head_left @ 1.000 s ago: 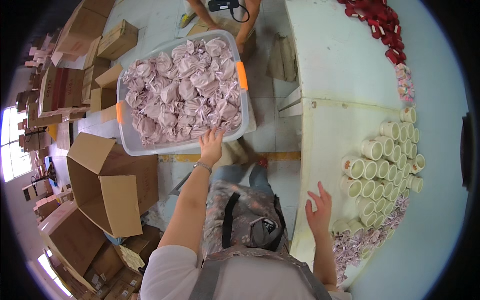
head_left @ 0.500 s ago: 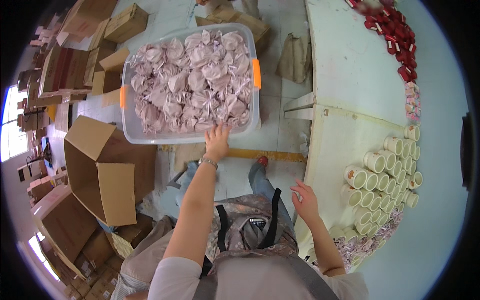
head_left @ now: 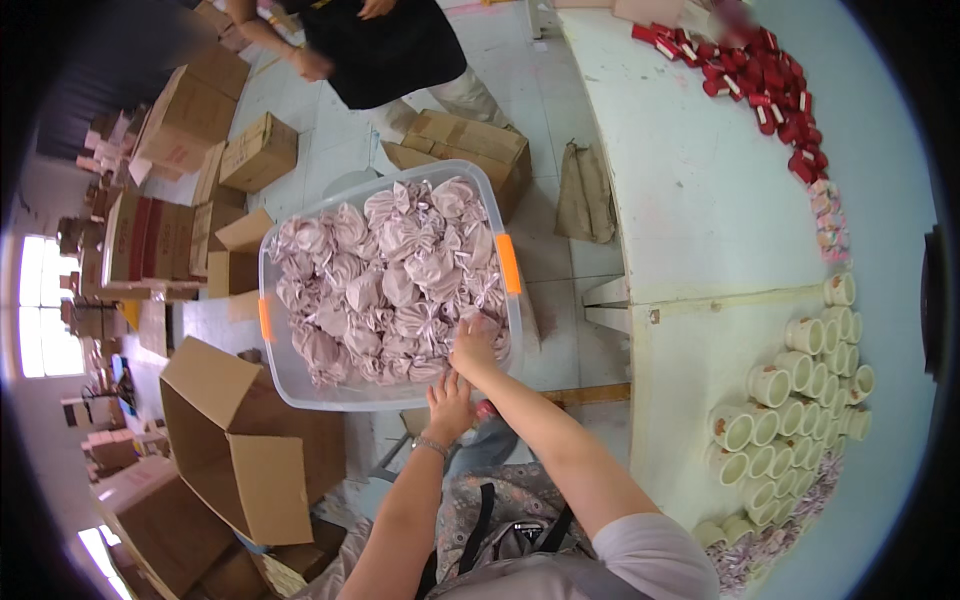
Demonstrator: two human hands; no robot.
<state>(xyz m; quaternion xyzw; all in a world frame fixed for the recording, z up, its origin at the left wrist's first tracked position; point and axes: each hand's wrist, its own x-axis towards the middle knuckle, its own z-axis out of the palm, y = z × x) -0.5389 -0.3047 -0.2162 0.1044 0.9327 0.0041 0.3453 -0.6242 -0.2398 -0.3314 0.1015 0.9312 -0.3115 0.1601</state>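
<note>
A translucent plastic tub [head_left: 300, 385] with orange handles holds several pale pink drawstring cloth bags [head_left: 400, 280] with ribbons, piled to near its brim. My right hand [head_left: 472, 345] reaches across to the bags at the tub's near right, its fingers curled on one of them and partly hidden among them. Just below and left of it, my left hand [head_left: 449, 410] lies at the near rim with its fingers spread, touching the tub.
A co-worker in a black apron [head_left: 385, 55] stands beyond the tub, near a carton [head_left: 465, 150]. An open carton [head_left: 265, 480] and stacked boxes [head_left: 160, 240] occupy the left. The white table [head_left: 670, 110] on the right holds cream mugs [head_left: 790, 420] and red items [head_left: 760, 80].
My right hand has moved from beside the table onto the bags. The tub and my left hand appear lower in view. The co-worker now shows more fully at the top.
</note>
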